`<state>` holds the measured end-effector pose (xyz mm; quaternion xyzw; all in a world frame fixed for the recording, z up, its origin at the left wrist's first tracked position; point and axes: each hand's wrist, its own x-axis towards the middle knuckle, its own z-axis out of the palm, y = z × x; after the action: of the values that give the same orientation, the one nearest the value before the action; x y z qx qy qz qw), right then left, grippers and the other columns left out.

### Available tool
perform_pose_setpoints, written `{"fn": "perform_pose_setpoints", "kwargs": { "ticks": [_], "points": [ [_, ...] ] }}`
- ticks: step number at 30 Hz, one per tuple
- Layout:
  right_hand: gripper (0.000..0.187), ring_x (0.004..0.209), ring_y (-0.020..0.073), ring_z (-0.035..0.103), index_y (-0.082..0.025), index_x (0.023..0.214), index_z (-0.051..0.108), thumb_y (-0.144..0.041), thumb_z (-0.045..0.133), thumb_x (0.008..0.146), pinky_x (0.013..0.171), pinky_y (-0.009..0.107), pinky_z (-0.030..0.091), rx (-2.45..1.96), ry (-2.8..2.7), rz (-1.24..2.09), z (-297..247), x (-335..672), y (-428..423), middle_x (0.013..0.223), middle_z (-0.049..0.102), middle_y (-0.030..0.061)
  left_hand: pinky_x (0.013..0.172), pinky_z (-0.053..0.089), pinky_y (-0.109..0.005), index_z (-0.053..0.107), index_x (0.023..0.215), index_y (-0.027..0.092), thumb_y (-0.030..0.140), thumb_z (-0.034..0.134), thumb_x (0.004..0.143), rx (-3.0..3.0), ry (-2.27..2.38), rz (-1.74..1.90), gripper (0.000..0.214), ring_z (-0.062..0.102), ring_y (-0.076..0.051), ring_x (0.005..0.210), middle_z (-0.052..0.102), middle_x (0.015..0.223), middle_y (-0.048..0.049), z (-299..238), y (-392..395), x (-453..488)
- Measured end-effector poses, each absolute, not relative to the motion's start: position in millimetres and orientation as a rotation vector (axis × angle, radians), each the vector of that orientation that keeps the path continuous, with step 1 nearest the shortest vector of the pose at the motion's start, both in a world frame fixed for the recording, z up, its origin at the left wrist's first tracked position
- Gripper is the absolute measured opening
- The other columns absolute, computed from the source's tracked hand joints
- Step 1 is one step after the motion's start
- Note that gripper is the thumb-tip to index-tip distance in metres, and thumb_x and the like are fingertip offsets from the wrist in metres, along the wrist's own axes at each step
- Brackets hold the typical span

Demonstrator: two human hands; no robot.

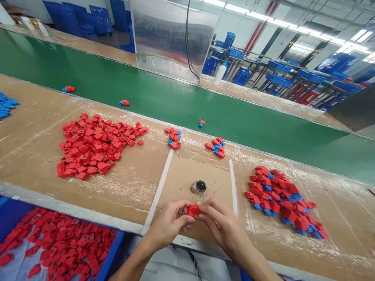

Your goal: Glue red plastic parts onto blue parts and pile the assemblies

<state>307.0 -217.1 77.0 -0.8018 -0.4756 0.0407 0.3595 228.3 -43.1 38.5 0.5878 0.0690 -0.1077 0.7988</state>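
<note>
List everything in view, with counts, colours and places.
heaped plastic parts: many, red, on the bench left of the hands
mixed plastic parts: many, red and blue, on the bench right of the hands
small clusters: two, red and blue, at the bench's far edge
loose parts: three, red and blue, on the belt
conveyor belt: one, green, beyond the bench
bin: one, blue, lower left, full of red parts
round capped object: one, silver and black, on cardboard
spray bottle: one, white, beyond the belt
crates: many, blue, background
red part: one, red, between the hands
left hand: one, pinching the red part
right hand: one, pinching the red part
</note>
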Motion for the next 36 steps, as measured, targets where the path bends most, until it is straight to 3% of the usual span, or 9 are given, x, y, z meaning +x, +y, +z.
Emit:
{"fn": "perform_pose_setpoints", "kwargs": {
  "ticks": [10, 13, 15, 17, 20, 25, 29, 32, 36],
  "points": [
    [0.023, 0.081, 0.0199, 0.059, -0.018, 0.098, 0.063, -0.019, 0.039, 0.101, 0.07, 0.031, 0.051, -2.125, -1.264, 0.14, 79, 302, -209, 0.089, 0.06, 0.0087, 0.056, 0.039, -0.02, 0.066, 0.1, 0.015, 0.024, 0.059, 0.086, 1.317, 0.138, -0.265, 0.019, 0.047, -0.009, 0.061, 0.053, 0.07, 0.0027, 42, -43, 228],
    [0.022, 0.086, 0.0204, 0.063, -0.02, 0.106, 0.063, -0.021, 0.042, 0.1, 0.074, 0.03, 0.052, -2.085, -1.207, 0.095, 86, 317, -217, 0.095, 0.066, 0.0086, 0.059, 0.044, -0.022, 0.058, 0.122, 0.02, 0.026, 0.065, 0.081, 1.336, 0.146, -0.373, 0.042, 0.052, -0.011, 0.065, 0.06, 0.08, 0.0006, 50, -30, 230],
    [0.022, 0.09, 0.0207, 0.064, -0.022, 0.108, 0.063, -0.023, 0.043, 0.099, 0.077, 0.031, 0.052, -2.141, -1.104, -0.002, 94, 343, -238, 0.098, 0.068, 0.0075, 0.065, 0.049, -0.026, 0.042, 0.139, 0.027, 0.029, 0.068, 0.077, 1.447, 0.17, -0.437, 0.067, 0.058, -0.014, 0.072, 0.065, 0.098, -0.0032, 63, -3, 237],
    [0.021, 0.093, 0.0229, 0.065, -0.022, 0.105, 0.065, -0.027, 0.045, 0.098, 0.082, 0.035, 0.052, -2.295, -0.92, -0.166, 103, 383, -272, 0.1, 0.07, 0.0075, 0.072, 0.051, -0.031, 0.038, 0.142, 0.025, 0.043, 0.06, 0.083, 1.726, 0.277, -0.312, 0.065, 0.063, -0.019, 0.08, 0.066, 0.105, -0.0073, 79, 38, 252],
    [0.028, 0.093, 0.0299, 0.067, -0.019, 0.102, 0.066, -0.038, 0.047, 0.092, 0.079, 0.042, 0.052, -2.605, -0.615, -0.34, 110, 450, -332, 0.1, 0.072, 0.0105, 0.078, 0.049, -0.04, 0.047, 0.135, 0.017, 0.049, 0.047, 0.087, 2.345, 0.659, 0.063, 0.057, 0.066, -0.03, 0.083, 0.069, 0.091, -0.0112, 102, 107, 288],
    [0.028, 0.082, 0.0295, 0.069, -0.019, 0.099, 0.068, -0.035, 0.052, 0.084, 0.071, 0.039, 0.053, -2.903, -0.589, 0.08, 105, 535, -374, 0.091, 0.073, 0.0105, 0.078, 0.047, -0.05, 0.056, 0.122, 0.011, 0.042, 0.029, 0.093, 2.947, 0.862, -0.176, 0.05, 0.064, -0.046, 0.098, 0.069, 0.101, -0.0263, 114, 168, 337],
    [0.037, 0.091, 0.0294, 0.067, -0.015, 0.116, 0.066, -0.036, 0.053, 0.088, 0.078, 0.037, 0.051, -2.954, -0.78, 0.083, 99, 582, -318, 0.105, 0.068, 0.016, 0.075, 0.047, -0.047, 0.061, 0.104, 0.015, 0.039, 0.024, 0.095, 3.01, 0.891, -0.287, 0.045, 0.067, -0.043, 0.093, 0.071, 0.097, -0.0229, 106, 165, 343],
    [0.042, 0.092, 0.0239, 0.065, -0.022, 0.136, 0.052, -0.036, 0.044, 0.098, 0.079, 0.031, 0.048, -2.879, -0.881, 0.049, 87, 620, -240, 0.108, 0.065, 0.012, 0.068, 0.047, -0.043, 0.059, 0.107, 0.018, 0.04, 0.023, 0.096, 3.026, 0.917, -0.305, 0.043, 0.069, -0.041, 0.085, 0.072, 0.088, -0.0189, 97, 157, 336],
    [0.038, 0.086, 0.0209, 0.064, -0.027, 0.136, 0.052, -0.039, 0.045, 0.1, 0.077, 0.028, 0.045, -2.828, -0.903, 0.058, 63, 660, -149, 0.107, 0.061, 0.0106, 0.066, 0.046, -0.037, 0.058, 0.106, 0.02, 0.033, 0.032, 0.095, 2.995, 0.786, -0.213, 0.032, 0.069, -0.034, 0.085, 0.071, 0.088, -0.014, 85, 151, 324]
  ]
}}
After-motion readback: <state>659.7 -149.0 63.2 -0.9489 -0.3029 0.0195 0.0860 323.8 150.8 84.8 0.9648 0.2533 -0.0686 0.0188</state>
